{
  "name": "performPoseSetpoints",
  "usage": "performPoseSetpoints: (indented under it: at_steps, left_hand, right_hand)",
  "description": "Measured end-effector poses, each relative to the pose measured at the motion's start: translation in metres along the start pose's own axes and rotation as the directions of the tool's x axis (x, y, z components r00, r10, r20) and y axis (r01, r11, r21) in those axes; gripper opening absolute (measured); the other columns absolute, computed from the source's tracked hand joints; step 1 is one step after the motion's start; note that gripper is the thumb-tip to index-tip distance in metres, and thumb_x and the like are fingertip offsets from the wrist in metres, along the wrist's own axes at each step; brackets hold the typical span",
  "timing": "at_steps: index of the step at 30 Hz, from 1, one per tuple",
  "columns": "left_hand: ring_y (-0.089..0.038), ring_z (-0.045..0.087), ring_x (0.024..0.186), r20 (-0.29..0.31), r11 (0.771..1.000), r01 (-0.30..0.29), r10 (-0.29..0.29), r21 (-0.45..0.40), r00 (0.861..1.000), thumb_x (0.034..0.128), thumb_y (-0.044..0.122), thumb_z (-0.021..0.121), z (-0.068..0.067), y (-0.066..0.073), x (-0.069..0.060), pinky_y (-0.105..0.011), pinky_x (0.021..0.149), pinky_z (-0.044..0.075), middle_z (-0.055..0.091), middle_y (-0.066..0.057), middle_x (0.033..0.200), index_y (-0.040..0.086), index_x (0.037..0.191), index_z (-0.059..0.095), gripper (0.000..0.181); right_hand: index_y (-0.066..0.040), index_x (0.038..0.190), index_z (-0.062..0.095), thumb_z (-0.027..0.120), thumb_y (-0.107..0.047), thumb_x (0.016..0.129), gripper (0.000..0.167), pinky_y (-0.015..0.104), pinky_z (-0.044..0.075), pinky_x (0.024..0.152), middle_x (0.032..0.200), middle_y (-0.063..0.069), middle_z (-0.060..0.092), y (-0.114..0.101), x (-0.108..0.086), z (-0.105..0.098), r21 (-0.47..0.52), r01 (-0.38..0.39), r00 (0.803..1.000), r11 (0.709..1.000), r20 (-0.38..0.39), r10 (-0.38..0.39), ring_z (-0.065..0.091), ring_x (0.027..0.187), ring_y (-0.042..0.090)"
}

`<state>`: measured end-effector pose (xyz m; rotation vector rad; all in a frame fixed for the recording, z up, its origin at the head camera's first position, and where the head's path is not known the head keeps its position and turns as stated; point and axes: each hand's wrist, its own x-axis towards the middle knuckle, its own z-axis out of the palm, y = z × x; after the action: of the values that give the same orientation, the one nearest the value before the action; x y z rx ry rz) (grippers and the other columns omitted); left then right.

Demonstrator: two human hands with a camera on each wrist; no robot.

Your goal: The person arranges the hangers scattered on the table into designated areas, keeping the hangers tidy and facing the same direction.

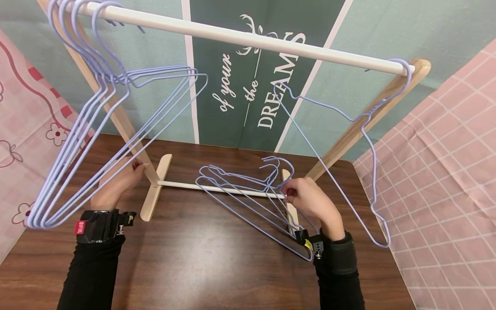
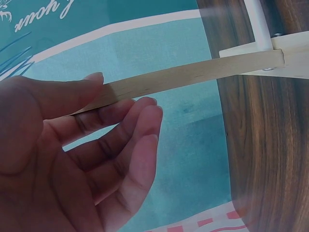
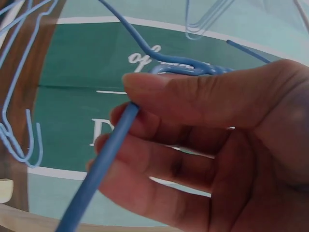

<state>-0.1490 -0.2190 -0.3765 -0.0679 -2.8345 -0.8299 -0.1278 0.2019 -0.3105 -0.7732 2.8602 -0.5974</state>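
Clearly, right grip (image 1: 310, 202) pinching blue hanger (image 3: 87, 188), left grip (image 1: 116, 184) pinching wooden rack post (image 2: 183, 78)

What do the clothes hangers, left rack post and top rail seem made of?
Clothes hangers: probably coated wire, smooth bluish, judging by twisted necks. Left rack post: apparently matte wood, showing grain. Top rail: smooth white, no visible grain; perhaps metal or plastic.

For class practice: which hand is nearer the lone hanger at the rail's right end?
Right: the right hand is just left of the lone hanger; the left hand, at the left post.
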Motion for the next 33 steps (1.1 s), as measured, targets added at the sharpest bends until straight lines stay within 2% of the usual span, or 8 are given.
performPoseSetpoints:
  at_steps: [3,11,21,27,33]
  left_hand:
    - [-0.021,0.046,0.050,0.000,0.999,0.010,-0.010,0.033,1.000,0.0898,0.013,0.054,-0.001,0.001,0.000,-0.031,0.046,0.034,0.053,-0.014,0.062,-0.006,0.078,0.058,0.023]
    - [-0.022,0.045,0.050,-0.015,0.999,0.012,-0.013,-0.041,1.000,0.0893,0.008,0.054,0.001,0.002,0.001,-0.030,0.045,0.034,0.051,-0.017,0.062,-0.010,0.078,0.054,0.022]
    - [-0.022,0.045,0.052,0.030,0.997,0.007,-0.004,-0.080,1.000,0.0899,0.005,0.052,0.000,0.003,0.002,-0.031,0.047,0.035,0.051,-0.017,0.062,-0.013,0.079,0.055,0.021]
    - [-0.019,0.044,0.050,0.005,0.997,-0.022,0.022,-0.080,1.000,0.0885,0.003,0.053,0.001,0.001,0.002,-0.031,0.047,0.035,0.051,-0.018,0.061,-0.013,0.076,0.054,0.020]
    - [-0.023,0.046,0.049,-0.025,0.999,-0.011,0.009,-0.049,1.000,0.0881,0.006,0.055,0.002,0.000,0.001,-0.031,0.045,0.035,0.052,-0.019,0.062,-0.012,0.075,0.054,0.022]
  right_hand:
    - [0.001,0.084,0.065,0.061,0.006,0.078,0.009,0.028,0.043,0.059,0.070,0.001,0.059,-0.004,-0.001,-0.008,0.001,-0.013,1.000,1.000,-0.016,0.013,0.053,0.063,0.011]
    - [0.001,0.082,0.064,0.062,0.007,0.077,0.008,0.029,0.045,0.059,0.069,0.002,0.059,-0.010,-0.002,-0.023,-0.008,-0.002,0.997,1.000,-0.080,0.002,0.054,0.063,0.012]
    - [0.002,0.080,0.065,0.065,0.005,0.075,0.006,0.032,0.046,0.059,0.068,0.005,0.061,-0.019,-0.003,-0.050,-0.028,-0.026,0.985,0.999,-0.172,0.021,0.057,0.062,0.017]
    - [0.000,0.082,0.066,0.066,0.001,0.077,0.005,0.033,0.045,0.061,0.069,0.005,0.062,-0.026,-0.006,-0.066,-0.030,-0.070,0.976,0.997,-0.210,0.062,0.058,0.064,0.019]
    - [0.000,0.082,0.067,0.066,-0.001,0.077,0.005,0.034,0.044,0.062,0.069,0.005,0.063,-0.031,-0.009,-0.080,-0.037,-0.111,0.962,0.993,-0.256,0.098,0.058,0.064,0.019]
